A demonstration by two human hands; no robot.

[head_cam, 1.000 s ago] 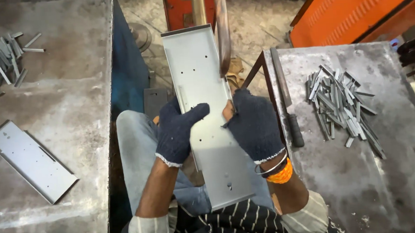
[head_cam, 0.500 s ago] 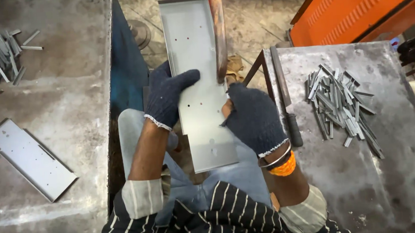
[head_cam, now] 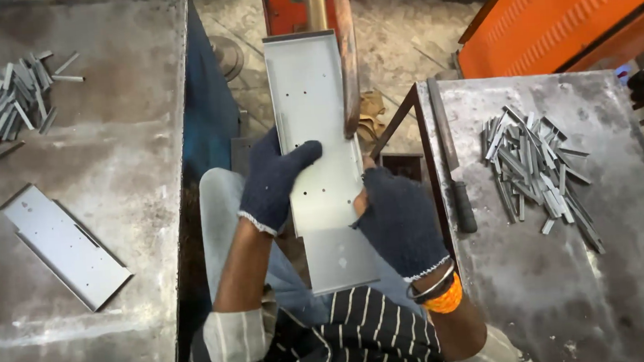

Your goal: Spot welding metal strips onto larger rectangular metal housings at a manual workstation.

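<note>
A long grey sheet-metal panel (head_cam: 309,106) with punched holes and folded edges lies lengthwise in front of me, over my lap. My left hand (head_cam: 275,178), in a dark knit glove, grips its left edge with the thumb across the top face. My right hand (head_cam: 399,221), also gloved, holds the right edge lower down. An orange band sits on my right wrist. A rusty upright bar (head_cam: 347,58) stands against the panel's far right side.
A metal table at left carries a similar flat panel (head_cam: 63,244) and a pile of small metal strips (head_cam: 0,109). The right table (head_cam: 571,284) holds another heap of strips (head_cam: 536,166) and a dark-handled tool (head_cam: 453,164). Orange machinery (head_cam: 559,13) stands at back right.
The panel has slid away from me toward the machine, then back a little. Both hands moved with it, still gripping its edges.
</note>
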